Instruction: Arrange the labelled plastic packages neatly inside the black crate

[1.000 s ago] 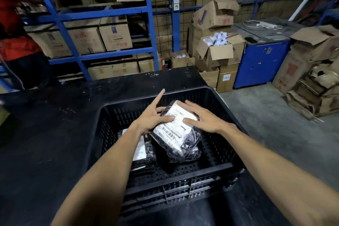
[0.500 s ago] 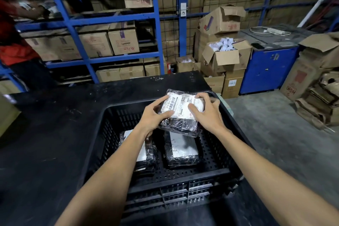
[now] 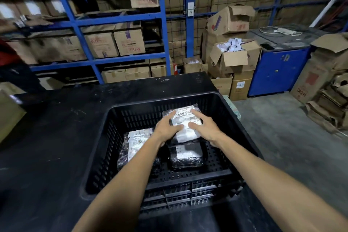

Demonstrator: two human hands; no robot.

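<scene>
A black slotted crate (image 3: 98, 156) sits on a black table. Three dark plastic packages with white barcode labels lie inside. One package (image 3: 185, 123) is at the far right of the crate floor, with my left hand (image 3: 167, 128) pressing on its left side and my right hand (image 3: 204, 128) on its right side, fingers spread flat on the label. A second package (image 3: 185, 156) lies just in front of it. The third package (image 3: 134, 147) lies at the left, partly hidden by my left forearm.
The black table (image 3: 47, 147) extends left and behind the crate. Blue shelving (image 3: 120, 20) with cardboard boxes stands behind it. Stacked boxes (image 3: 233, 58), a blue cabinet (image 3: 278, 71) and flattened cardboard (image 3: 329, 100) stand at the right on the concrete floor. A person in red (image 3: 9, 58) is at far left.
Both hands lifted the top package off the right-hand one, carried it toward the far wall, and have lowered it onto the crate floor behind the second package.
</scene>
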